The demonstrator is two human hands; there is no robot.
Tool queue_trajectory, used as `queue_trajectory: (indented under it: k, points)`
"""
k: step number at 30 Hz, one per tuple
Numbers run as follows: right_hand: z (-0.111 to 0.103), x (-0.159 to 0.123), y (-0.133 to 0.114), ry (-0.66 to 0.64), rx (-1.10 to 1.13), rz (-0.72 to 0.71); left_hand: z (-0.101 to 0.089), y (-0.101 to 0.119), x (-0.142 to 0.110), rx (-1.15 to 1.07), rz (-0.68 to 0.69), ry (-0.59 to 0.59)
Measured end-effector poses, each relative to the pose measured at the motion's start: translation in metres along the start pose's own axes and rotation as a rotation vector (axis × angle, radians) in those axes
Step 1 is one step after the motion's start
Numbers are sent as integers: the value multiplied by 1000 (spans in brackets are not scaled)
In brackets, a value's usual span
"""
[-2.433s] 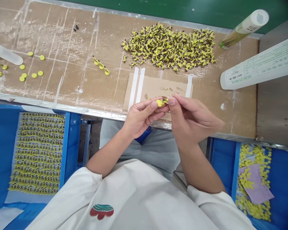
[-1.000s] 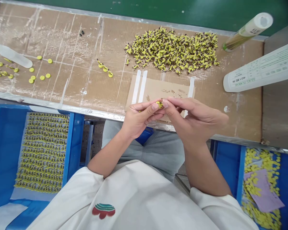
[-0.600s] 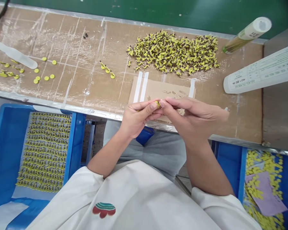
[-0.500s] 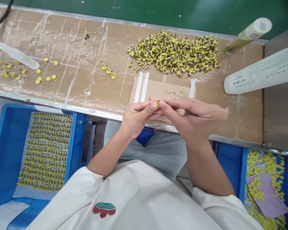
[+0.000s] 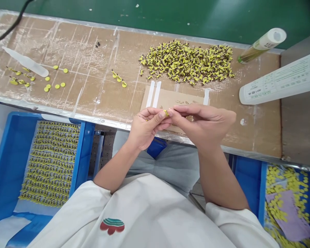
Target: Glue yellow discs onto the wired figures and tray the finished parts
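Over the cardboard pad [image 5: 170,94] at the table's front edge, my left hand [image 5: 143,129] is closed, pinching a small yellow piece [image 5: 166,113] between thumb and forefinger. Another bit of yellow shows among its fingers. My right hand [image 5: 204,124] meets it from the right, thumb and forefinger pressed together right at the yellow piece. What those right fingertips hold is too small and covered to make out. Behind the pad lies a heap of tiny yellow and dark figures [image 5: 188,62].
At left lie yellow discs [image 5: 57,86], a white tapered tube [image 5: 28,63] and a few assembled pieces [image 5: 119,78]. A large white bottle [image 5: 276,81] and a clear canister [image 5: 262,44] stand right. Blue bins [image 5: 83,151] below hold rows of pieces and loose yellow discs [image 5: 274,206].
The view has shifted slightly, so the table things appear a little lower. Both hands stay together at the yellow piece; the right hand, blurred before, now shows more sharply.
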State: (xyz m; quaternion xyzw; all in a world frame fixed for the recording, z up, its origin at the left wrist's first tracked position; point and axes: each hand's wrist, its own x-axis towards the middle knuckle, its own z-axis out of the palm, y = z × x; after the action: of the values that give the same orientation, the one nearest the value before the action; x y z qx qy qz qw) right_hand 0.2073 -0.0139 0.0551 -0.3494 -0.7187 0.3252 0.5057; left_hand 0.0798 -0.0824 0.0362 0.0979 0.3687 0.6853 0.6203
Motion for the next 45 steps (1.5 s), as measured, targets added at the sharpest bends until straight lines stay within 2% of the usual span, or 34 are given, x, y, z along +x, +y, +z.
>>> queue_trajectory:
  k: [5, 15, 20, 27, 37, 45]
  points:
    - [4, -1, -5, -25, -6, 129, -2, 1, -1, 21, 28, 19]
    - [18, -4, -4, -23, 81, 163, -8, 10, -5, 37, 26, 102]
    - [27, -6, -4, -43, 117, 144, -15, 11, -4, 16, 34, 106]
    - [30, -12, -1, 10, 46, 25, -15, 12, -11, 76, 78, 144]
    - [35, -11, 0, 45, 110, 84, -9, 17, -15, 163, 148, 153]
    - [41, -12, -3, 74, 185, 115, -13, 17, -14, 162, 162, 129]
